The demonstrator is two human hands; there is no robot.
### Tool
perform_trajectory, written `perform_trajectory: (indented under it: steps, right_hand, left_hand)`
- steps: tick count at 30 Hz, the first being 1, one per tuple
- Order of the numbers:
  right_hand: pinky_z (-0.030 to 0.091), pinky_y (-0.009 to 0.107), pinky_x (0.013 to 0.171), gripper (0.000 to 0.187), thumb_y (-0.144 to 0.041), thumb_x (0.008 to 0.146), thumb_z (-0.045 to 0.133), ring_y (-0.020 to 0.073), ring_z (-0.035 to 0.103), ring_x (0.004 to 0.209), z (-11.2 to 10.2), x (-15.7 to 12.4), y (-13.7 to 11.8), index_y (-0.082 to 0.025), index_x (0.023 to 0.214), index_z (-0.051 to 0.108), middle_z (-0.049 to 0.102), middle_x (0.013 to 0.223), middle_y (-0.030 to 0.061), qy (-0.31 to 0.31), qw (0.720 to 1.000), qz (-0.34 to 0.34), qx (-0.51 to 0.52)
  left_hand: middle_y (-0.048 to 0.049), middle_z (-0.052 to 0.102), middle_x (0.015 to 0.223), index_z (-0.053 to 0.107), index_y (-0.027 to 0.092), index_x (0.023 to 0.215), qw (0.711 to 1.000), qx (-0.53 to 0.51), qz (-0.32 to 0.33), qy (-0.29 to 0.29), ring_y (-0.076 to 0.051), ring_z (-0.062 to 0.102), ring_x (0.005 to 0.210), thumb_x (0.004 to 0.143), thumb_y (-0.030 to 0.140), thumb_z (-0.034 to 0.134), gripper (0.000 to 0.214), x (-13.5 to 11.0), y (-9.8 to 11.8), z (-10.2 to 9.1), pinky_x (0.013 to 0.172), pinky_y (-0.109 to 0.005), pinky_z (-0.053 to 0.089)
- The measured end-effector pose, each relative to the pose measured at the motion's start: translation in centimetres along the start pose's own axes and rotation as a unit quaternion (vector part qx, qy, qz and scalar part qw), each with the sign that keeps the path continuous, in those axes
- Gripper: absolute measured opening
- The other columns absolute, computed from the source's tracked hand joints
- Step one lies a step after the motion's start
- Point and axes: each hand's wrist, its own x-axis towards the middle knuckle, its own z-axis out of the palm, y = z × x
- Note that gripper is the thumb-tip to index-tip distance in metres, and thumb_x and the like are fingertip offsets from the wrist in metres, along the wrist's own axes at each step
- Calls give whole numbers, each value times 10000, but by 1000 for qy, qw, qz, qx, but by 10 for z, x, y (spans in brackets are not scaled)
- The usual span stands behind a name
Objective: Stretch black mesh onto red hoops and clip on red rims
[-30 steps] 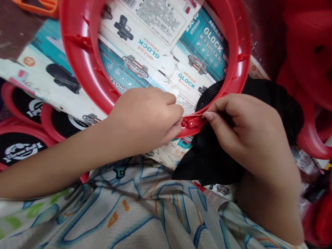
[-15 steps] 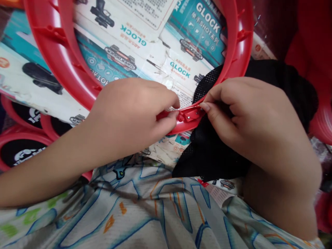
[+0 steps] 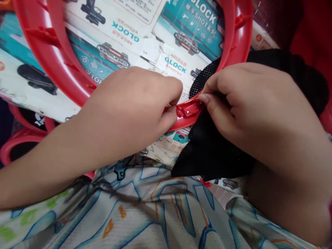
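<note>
**Red ring** [image 3: 52, 58]: plastic, ribbed on its inner face. It lay flat on the printed cardboard in the middle of the scene, with its far arc cut off by the frame. A small red bracket [image 3: 188, 109] with a screw sat on its near rim.

**Left hand** [image 3: 135, 103]: its forearm ran in from the near left. The fingers [image 3: 168, 119] were clamped on the ring's near rim, just left of the bracket.

**Right hand** [image 3: 254, 103]: its fingers [image 3: 206, 98] were pinched together on the edge of the black mesh, touching the bracket's right end.

**Black mesh** [image 3: 212, 152]: bunched cloth that met the ring at its near right part. It spread nearward below the right hand and rightward beyond it.

**Printed cardboard** [image 3: 145, 38]: teal and white sheets with toy gun pictures. They lay under the ring and ran out to the far left.

**Spare red rings** [image 3: 15, 145]: at the near left, partly hidden by the cardboard and the left forearm.

**Patterned shirt** [image 3: 145, 214]: pale cloth with blue lines that filled the near edge.
</note>
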Motion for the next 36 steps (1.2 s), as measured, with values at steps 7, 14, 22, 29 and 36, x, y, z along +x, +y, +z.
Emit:
perform_trajectory:
  steps: [7,14,22,29,36]
  right_hand:
    - [381,417,670,156,-197,983,436,387,665,986,2,0,1,-213,1065,568,655,968,121,2,1000,-4,-10]
    - [382,389,673,245,-179,1029,330,368,661,1007,3,-4,2,-192,1115,559,637,988,120,2,1000,-7,-22]
    - [433,400,699,200,-201,992,435,345,682,1008,6,-6,5,-187,1033,630,703,1022,105,40,999,-11,33]
    - [448,358,648,258,-247,1007,465,261,687,919,16,-11,10,-204,981,718,714,1053,76,119,987,-92,50]
    - [470,321,620,216,-187,976,496,223,655,854,24,-6,14,-188,930,707,683,984,63,150,978,-122,79]
  left_hand:
    - [-39,591,712,657,241,1052,997,-9,67,39,-221,555,663,935,272,351,329,-9,-3,6,591,-350,223]
    - [-30,591,754,721,223,1072,990,5,131,58,-196,580,737,1055,295,301,427,-11,-4,10,624,-330,293]
    - [-45,594,720,702,239,1282,984,48,150,83,-207,528,676,1047,218,358,417,-15,-2,11,585,-344,263]
    - [-55,670,772,692,162,1197,986,-11,126,113,-238,626,733,995,189,465,305,-15,-1,15,591,-353,351]
    - [-38,614,682,673,194,780,985,-79,131,85,-204,584,687,959,188,517,237,-14,-12,12,612,-339,372]
